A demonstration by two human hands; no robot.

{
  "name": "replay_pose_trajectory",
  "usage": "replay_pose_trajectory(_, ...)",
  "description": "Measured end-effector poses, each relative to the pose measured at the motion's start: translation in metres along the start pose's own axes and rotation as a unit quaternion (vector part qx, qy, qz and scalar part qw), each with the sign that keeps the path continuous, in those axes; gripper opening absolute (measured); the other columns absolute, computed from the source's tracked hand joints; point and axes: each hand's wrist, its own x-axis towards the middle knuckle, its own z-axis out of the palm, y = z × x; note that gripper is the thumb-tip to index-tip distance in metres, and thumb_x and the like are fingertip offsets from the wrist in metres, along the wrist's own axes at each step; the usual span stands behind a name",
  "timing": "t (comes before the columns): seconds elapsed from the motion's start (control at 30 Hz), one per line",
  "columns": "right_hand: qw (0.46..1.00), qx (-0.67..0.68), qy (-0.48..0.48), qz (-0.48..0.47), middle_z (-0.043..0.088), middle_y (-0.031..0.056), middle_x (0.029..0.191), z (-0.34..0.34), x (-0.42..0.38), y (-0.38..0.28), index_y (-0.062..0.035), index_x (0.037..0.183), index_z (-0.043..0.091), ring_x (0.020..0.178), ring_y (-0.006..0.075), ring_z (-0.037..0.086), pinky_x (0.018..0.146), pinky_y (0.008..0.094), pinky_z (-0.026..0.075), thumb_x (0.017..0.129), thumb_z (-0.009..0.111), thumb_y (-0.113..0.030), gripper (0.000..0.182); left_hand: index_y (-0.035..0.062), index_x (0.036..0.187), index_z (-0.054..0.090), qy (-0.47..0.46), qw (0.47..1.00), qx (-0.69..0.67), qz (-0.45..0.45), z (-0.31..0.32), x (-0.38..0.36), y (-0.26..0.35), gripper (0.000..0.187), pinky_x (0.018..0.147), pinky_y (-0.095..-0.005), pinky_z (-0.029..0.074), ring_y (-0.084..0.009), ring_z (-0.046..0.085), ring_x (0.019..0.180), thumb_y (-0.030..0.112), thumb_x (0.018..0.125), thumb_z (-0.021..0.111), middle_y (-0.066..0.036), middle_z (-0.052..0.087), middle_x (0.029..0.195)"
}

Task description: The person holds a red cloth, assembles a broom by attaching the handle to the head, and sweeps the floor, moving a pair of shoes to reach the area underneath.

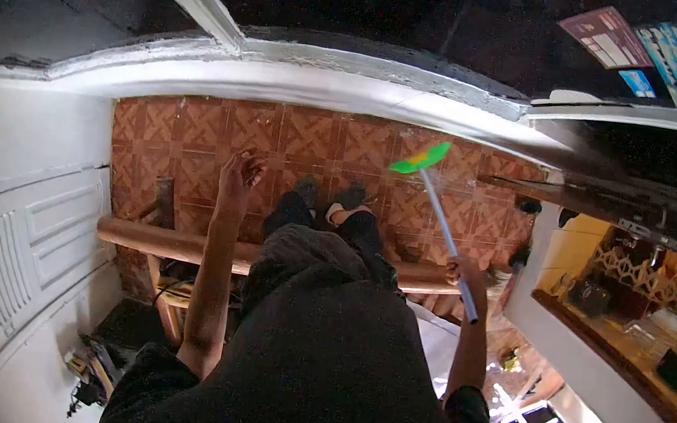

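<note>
My right hand (465, 271) is closed round the pale blue-grey handle of a squeegee (438, 210). Its bright green head, with a yellow patch in the middle, points away from me above the tiled floor (305, 140). The handle's end sticks out below my fist. My left hand (241, 177) is raised ahead of me on the left, fingers loosely bent and apart, with nothing visible in it. Beyond both hands runs a white sill (359, 82) under dark panes (371, 4); the squeegee head is apart from it in this view.
A wooden rail (165, 241) of a bench or seat runs behind my legs. White panelled doors (11, 266) stand at the left. To the right is a wood-edged opening (569, 323) with items inside. Papers or posters (609, 37) show at upper right.
</note>
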Motion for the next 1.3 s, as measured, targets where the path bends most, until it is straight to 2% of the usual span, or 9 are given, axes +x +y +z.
replay_pose_trajectory(0.07,0.978,-0.18,0.105,0.023,0.046,-0.0017,0.061,0.071,-0.011,-0.011,-0.0096,0.072,0.051,0.044,0.0064,0.04,0.036,0.0222,0.032,0.086,0.058,-0.015,0.017,0.001,0.111,0.057,0.028,0.999,-0.011,0.012,0.02,-0.005,0.004,0.025,0.06,-0.0264,0.048,-0.017,0.063,0.076,0.021,0.098,0.05,-0.011,0.066,0.089)
replay_pose_trajectory(0.17,0.994,-0.096,0.003,0.044,0.046,-0.0008,0.062,0.13,-0.01,-0.013,-0.0081,0.074,0.053,0.045,0.0066,0.041,0.036,0.0218,0.032,0.086,0.058,-0.016,0.015,0.0009,0.11,0.057,0.072,0.996,0.024,0.036,0.056,-0.03,0.013,0.025,0.063,-0.0275,0.048,-0.017,0.063,0.078,0.021,0.099,0.047,-0.01,0.065,0.089)
replay_pose_trajectory(0.4,0.898,-0.44,-0.016,0.009,0.05,-0.0016,0.065,0.19,0.001,-0.059,-0.0069,0.076,0.057,0.052,0.0062,0.044,0.044,0.0235,0.037,0.087,0.058,-0.015,0.014,0.0013,0.109,0.059,0.099,0.99,-0.048,0.093,0.069,-0.06,-0.019,0.025,0.067,-0.0291,0.047,-0.0175,0.062,0.082,0.02,0.098,0.046,-0.008,0.064,0.091)
replay_pose_trajectory(0.47,0.847,-0.526,-0.079,-0.015,0.061,0.0017,0.079,0.172,0.005,-0.076,-0.0033,0.097,0.066,0.073,0.0109,0.055,0.068,0.0265,0.044,0.088,0.059,-0.016,0.017,0.0011,0.11,0.059,0.058,0.989,-0.07,0.115,0.06,-0.069,-0.037,0.025,0.066,-0.0278,0.046,-0.0175,0.062,0.082,0.019,0.097,0.048,-0.007,0.064,0.089)
replay_pose_trajectory(0.63,0.747,-0.635,-0.19,-0.043,0.066,0.0065,0.098,0.108,0.035,-0.111,-0.0058,0.128,0.059,0.096,0.0163,0.058,0.088,0.0281,0.041,0.087,0.06,-0.018,0.042,0.0005,0.111,0.058,0.139,0.964,-0.181,0.134,0.084,-0.1,-0.096,0.025,0.068,-0.0268,0.048,-0.0185,0.062,0.081,0.018,0.094,0.053,-0.006,0.063,0.088)
replay_pose_trajectory(0.73,0.786,-0.583,-0.2,-0.054,0.066,0.0061,0.088,0.113,0.009,-0.134,-0.0058,0.125,0.061,0.079,0.0163,0.061,0.074,0.0291,0.047,0.087,0.06,-0.017,0.04,0.0,0.114,0.058,0.17,0.958,-0.182,0.145,0.105,-0.126,-0.13,0.027,0.07,-0.0282,0.049,-0.0191,0.062,0.083,0.019,0.094,0.055,-0.007,0.063,0.091)
replay_pose_trajectory(0.93,0.719,-0.678,-0.145,0.047,0.059,0.0046,0.067,0.12,0.024,-0.174,-0.0019,0.114,0.062,0.047,0.0154,0.056,0.042,0.0313,0.046,0.083,0.066,-0.024,0.038,0.0012,0.117,0.057,0.355,0.896,-0.197,0.183,0.138,-0.199,-0.18,0.032,0.074,-0.0303,0.047,-0.0181,0.061,0.088,0.021,0.093,0.057,-0.006,0.064,0.097)
replay_pose_trajectory(1.07,0.725,-0.667,-0.168,0.039,0.05,0.0036,0.058,0.164,0.009,-0.183,-0.0008,0.095,0.062,0.039,0.0127,0.049,0.037,0.0279,0.04,0.086,0.059,-0.011,0.014,0.0037,0.115,0.057,0.399,0.862,-0.252,0.184,0.123,-0.223,-0.208,0.029,0.07,-0.0279,0.045,-0.0176,0.061,0.085,0.023,0.092,0.057,-0.005,0.063,0.095)
replay_pose_trajectory(1.3,0.581,-0.777,-0.225,-0.091,0.06,0.01,0.066,0.216,0.004,-0.158,0.0006,0.105,0.064,0.051,0.0174,0.057,0.048,0.034,0.047,0.085,0.061,-0.014,0.025,0.0042,0.108,0.06,0.43,0.822,-0.315,0.201,0.107,-0.227,-0.235,0.026,0.07,-0.0289,0.045,-0.0172,0.061,0.083,0.024,0.091,0.058,-0.005,0.064,0.089)
